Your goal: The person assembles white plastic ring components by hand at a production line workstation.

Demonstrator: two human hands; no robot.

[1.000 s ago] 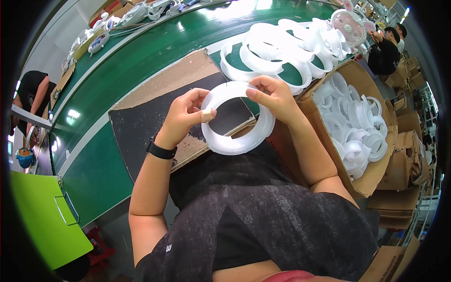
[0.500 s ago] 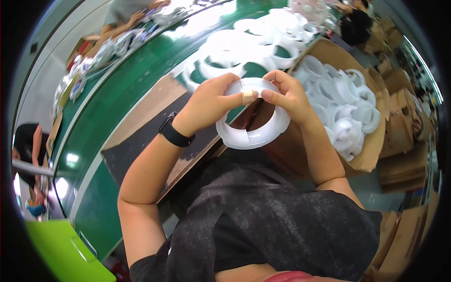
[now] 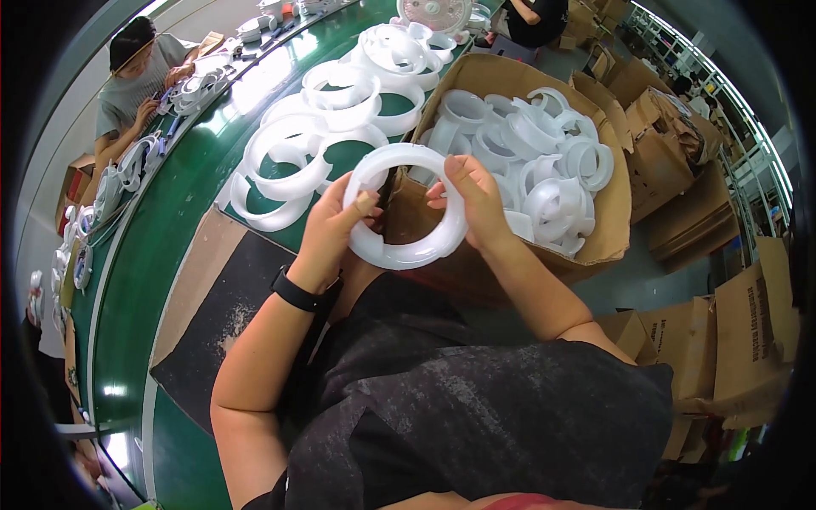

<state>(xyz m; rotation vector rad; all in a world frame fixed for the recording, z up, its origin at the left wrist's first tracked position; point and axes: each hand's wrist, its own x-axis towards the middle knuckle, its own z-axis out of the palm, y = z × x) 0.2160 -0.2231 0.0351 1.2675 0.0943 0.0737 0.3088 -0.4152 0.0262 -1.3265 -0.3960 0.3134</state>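
Observation:
Between my two hands is a glossy white plastic ring (image 3: 408, 257), its broad face turned up toward me. My left hand (image 3: 333, 223) grips its left side, thumb on the face and fingers behind. A pale wrap covers that thumb's tip. On the opposite side my right hand (image 3: 473, 197) holds the rim between thumb and bent fingers. Past the ring lie several similar white rings (image 3: 280, 161), piled on the green table (image 3: 191, 183). To the right, a cardboard box (image 3: 614, 234) holds many more white ring pieces (image 3: 552, 144), jumbled together.
A dark, scuffed mat (image 3: 217, 327) on cardboard lies left of my arm. Across the table a person (image 3: 136, 98) handles small parts beside a row of white items (image 3: 110, 191). A fan (image 3: 433, 13) stands at the back; cardboard boxes (image 3: 659, 140) are stacked at right.
The ring has turned in my hands; they have moved from its top edge to its opposite sides. My view has shifted right, bringing more of the box and floor into sight.

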